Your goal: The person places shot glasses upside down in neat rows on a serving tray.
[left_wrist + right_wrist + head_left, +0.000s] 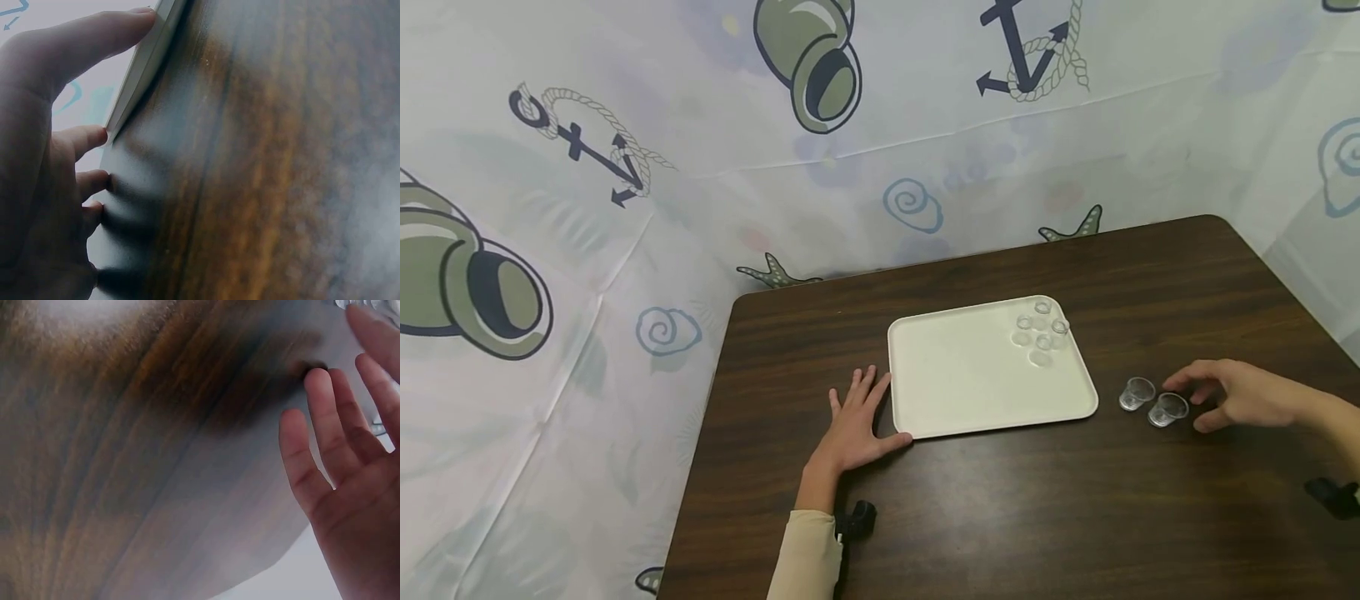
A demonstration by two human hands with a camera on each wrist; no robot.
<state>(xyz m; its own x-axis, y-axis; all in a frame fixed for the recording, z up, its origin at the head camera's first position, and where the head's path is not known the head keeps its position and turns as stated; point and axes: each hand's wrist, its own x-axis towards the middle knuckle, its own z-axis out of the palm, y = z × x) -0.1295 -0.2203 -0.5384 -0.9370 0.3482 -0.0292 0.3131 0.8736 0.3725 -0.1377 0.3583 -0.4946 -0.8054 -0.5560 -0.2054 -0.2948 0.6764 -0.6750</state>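
Observation:
A white rectangular tray (970,375) lies on the dark wooden table. At its left edge rests my left hand (853,433), fingers spread, with the thumb at the near corner; the left wrist view shows the thumb (106,34) touching the rim. Several small clear plastic cups (1043,342) stand in the tray's right part. Two more clear cups stand on the table to the right of the tray: one (1137,393) farther left, the other (1168,410) closest to my right hand (1243,396). That hand hovers beside them, fingers loosely bent, holding nothing.
Brown wood grain covers the table (1000,517), whose back edge meets a white patterned cloth backdrop (865,200). A black wrist strap piece (859,521) sits at my left wrist, another (1332,497) at the right.

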